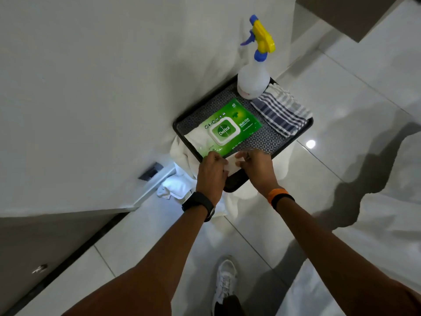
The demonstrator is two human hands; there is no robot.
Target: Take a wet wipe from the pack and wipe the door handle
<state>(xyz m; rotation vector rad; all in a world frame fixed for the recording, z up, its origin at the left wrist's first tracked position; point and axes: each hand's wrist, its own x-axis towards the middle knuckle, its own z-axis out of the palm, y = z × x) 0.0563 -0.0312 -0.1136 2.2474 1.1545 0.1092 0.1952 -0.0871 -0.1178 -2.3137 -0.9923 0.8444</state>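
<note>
A white wipe (232, 165) is grasped between the left hand (210, 172) and right hand (256, 168). It is held over the tray's (305, 128) near edge, just beside the pack (225, 128).

Seen from a head-worn camera, the person's forearms were bare, with no sleeves reaching the wrists. The left hand (210, 171) sat above a black smartwatch (197, 204) on a wide dark strap, its square face turned partly aside. The right hand (256, 166) wore a thin ring (250, 150) on one finger, and at that wrist were two bands side by side, an orange wristband (277, 194) and a narrower black wristband (282, 200). Below, a white lace-up sneaker (225, 280) showed under a dark trouser hem (229, 305).
</note>
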